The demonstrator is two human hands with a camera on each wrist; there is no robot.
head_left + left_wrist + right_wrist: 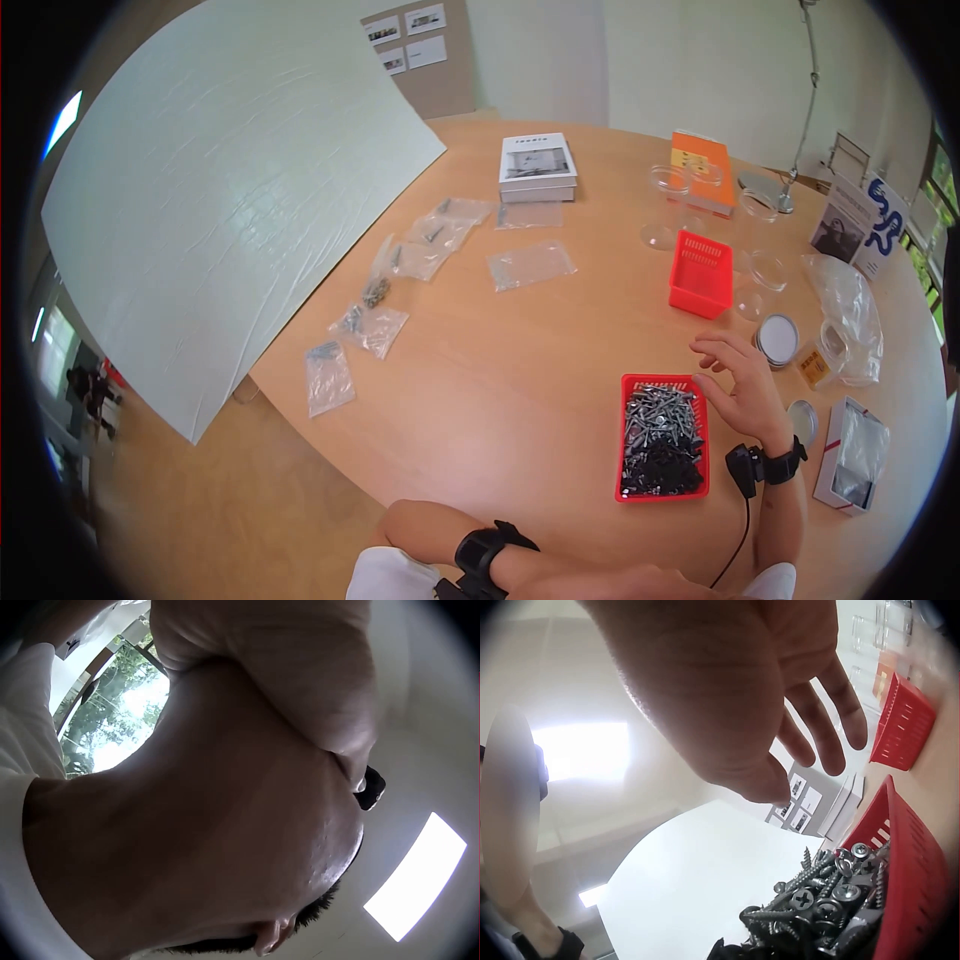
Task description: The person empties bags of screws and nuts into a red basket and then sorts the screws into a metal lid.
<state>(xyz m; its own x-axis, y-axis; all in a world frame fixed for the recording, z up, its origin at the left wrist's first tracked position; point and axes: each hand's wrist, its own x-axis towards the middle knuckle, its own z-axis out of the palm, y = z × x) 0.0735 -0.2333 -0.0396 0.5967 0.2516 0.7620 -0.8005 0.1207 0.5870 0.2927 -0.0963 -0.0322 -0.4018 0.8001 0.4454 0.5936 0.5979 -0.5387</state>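
My right hand (742,392) hovers at the upper right corner of a red basket (622,440), fingers loosely bent and holding nothing. Silver screws (660,415) fill the far part of that basket, and black screws (662,468) fill the near part. In the right wrist view the palm and spread fingers (826,739) hang above the heap of screws (802,900). My left hand (615,582) lies across the bottom edge of the head view, close to my body. Its fingers are hidden, and the left wrist view shows only the heel of the hand near my neck.
Beyond stands a second red basket (700,275), beside clear plastic containers (668,205). Small plastic bags (330,380), some with screws, lie left. Books (538,170), round lids (777,340) and an open box (852,455) are around. A large white board (230,180) rises at left.
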